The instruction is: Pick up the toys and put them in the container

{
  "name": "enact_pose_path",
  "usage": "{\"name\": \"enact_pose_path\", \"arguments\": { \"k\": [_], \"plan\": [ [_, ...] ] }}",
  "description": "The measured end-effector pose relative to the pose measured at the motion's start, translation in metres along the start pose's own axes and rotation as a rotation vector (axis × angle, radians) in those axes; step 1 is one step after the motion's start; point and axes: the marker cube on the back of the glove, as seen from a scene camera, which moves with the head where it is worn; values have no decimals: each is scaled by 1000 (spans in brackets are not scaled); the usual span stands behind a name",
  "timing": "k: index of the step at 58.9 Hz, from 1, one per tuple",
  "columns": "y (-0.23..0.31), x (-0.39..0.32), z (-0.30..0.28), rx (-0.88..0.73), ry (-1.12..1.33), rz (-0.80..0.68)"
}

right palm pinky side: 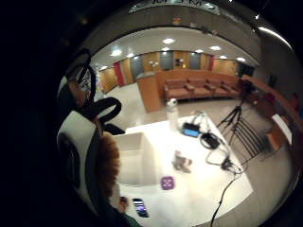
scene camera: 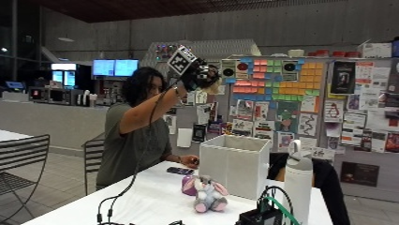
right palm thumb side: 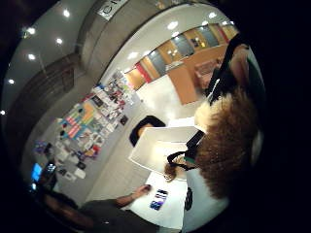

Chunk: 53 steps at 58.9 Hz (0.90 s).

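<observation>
The gloved right hand was raised high above the bench, its fingers curled round a brown furry toy. The white open-topped container stood below at about 5 o'clock from the hand, with open air between them. A grey plush rabbit sat just beside the container's near wall, a purple toy touching it behind. No legible writing was found on these items.
</observation>
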Motion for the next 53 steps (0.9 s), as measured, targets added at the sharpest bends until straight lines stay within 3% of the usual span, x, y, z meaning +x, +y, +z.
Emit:
{"name": "enact_pose_path", "arguments": {
  "k": [6,10,15,30,40,50,53],
  "plan": [
    [-21,-31,47,-66,-36,132],
    [-16,-43,76,-139,-34,-3],
    [-18,-69,102,-197,-154,127],
    [-8,-93,154,-341,-294,136],
    [-6,-81,154,-429,-331,152],
    [11,-17,127,-402,-145,128],
    [26,14,124,-427,-31,37]
  ]
}}
